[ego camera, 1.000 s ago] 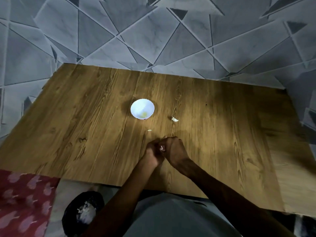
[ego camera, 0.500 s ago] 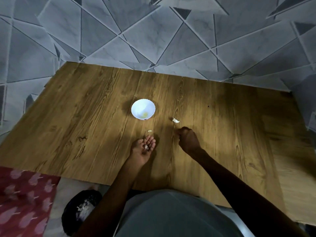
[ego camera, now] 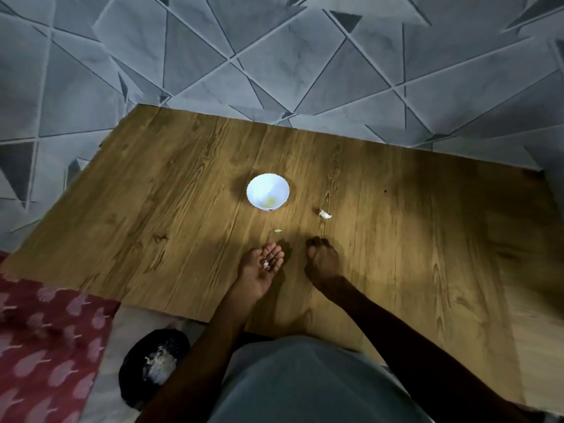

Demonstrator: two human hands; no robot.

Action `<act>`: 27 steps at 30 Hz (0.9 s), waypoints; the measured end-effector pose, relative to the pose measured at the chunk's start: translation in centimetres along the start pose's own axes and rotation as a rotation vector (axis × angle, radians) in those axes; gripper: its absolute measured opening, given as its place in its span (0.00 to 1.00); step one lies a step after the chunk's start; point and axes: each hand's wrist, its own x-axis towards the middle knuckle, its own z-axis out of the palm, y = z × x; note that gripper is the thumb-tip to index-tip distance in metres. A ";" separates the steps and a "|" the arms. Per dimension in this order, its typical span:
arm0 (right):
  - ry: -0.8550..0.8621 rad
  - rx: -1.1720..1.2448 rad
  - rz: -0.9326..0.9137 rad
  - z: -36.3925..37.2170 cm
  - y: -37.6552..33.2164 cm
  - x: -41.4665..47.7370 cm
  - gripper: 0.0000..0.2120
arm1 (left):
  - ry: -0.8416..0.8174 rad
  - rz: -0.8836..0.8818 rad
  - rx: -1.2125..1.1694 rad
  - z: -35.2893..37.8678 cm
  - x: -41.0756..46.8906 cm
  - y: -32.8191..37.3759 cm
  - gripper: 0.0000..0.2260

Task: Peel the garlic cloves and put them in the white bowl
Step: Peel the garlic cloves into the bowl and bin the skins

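Note:
The white bowl (ego camera: 255, 186) stands mid-table with a yellowish peeled clove (ego camera: 270, 203) inside. An unpeeled garlic clove (ego camera: 325, 214) lies to its right. A small pale garlic piece (ego camera: 277, 230) lies on the wood in front of the bowl. My left hand (ego camera: 259, 274) rests palm up below that piece, fingers relaxed, with white skin scraps (ego camera: 266, 264) lying on them. My right hand (ego camera: 322, 259) is back-up beside it, fingers curled down to the table. Its underside is hidden, and nothing shows in it.
The wooden table (ego camera: 152, 209) sits against a grey geometric wall. On the floor at lower left a black bin (ego camera: 131, 370) holds garlic skins (ego camera: 158, 363), next to a red patterned cloth (ego camera: 45, 346). The table's near edge runs just behind my wrists.
My hands, joined around a clove a second ago, have parted. The left turned palm up with skin scraps. The right swung right toward the unpeeled clove, then drew back slightly.

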 end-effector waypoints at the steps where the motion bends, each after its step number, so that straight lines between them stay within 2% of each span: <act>1: 0.009 0.100 0.026 -0.4 -0.5 -0.3 0.16 | 0.009 0.002 0.006 -0.5 -0.1 -0.1 0.20; 4: 0.061 0.475 0.032 -1.7 -3.5 -1.9 0.04 | 0.037 0.007 -0.016 -1.9 -0.7 -0.5 0.19; 6: 0.013 0.631 -0.072 -1.9 -6.3 -2.9 0.06 | 0.029 -0.023 -0.038 -3.2 -1.1 -0.7 0.17; 7: -0.047 0.613 -0.109 -2.0 -7.7 -3.5 0.06 | 0.017 -0.040 -0.041 -3.8 -1.8 -0.7 0.16; 9: -0.119 0.344 -0.175 -1.6 -10.5 -4.6 0.08 | -0.005 -0.066 -0.056 -5.3 -2.9 -0.5 0.15; 11: -0.058 0.159 -0.221 -1.0 -12.4 -5.4 0.09 | -0.006 -0.086 -0.105 -6.8 -3.9 -0.1 0.14; 14: 0.042 0.154 -0.282 -0.3 -14.8 -6.2 0.07 | 0.037 -0.073 -0.149 -9.8 -4.8 1.0 0.19; 15: 0.026 0.166 -0.295 -0.2 -15.4 -6.3 0.07 | 0.022 -0.073 -0.205 -10.7 -5.1 1.3 0.19; 18: -0.138 0.477 -0.288 0.7 -18.8 -6.8 0.07 | 0.071 0.004 -0.317 -15.5 -5.8 2.6 0.16; 20: -0.194 0.595 -0.270 1.4 -21.1 -7.4 0.06 | 0.067 0.034 -0.406 -18.8 -6.6 3.3 0.15; 23: -0.290 0.655 -0.306 4.1 -26.1 -8.2 0.13 | 0.135 0.084 -0.503 -25.1 -7.7 4.6 0.16; 27: -0.449 0.715 -0.291 10.8 -32.6 -9.4 0.14 | 0.275 0.088 -0.560 -34.8 -6.6 6.0 0.19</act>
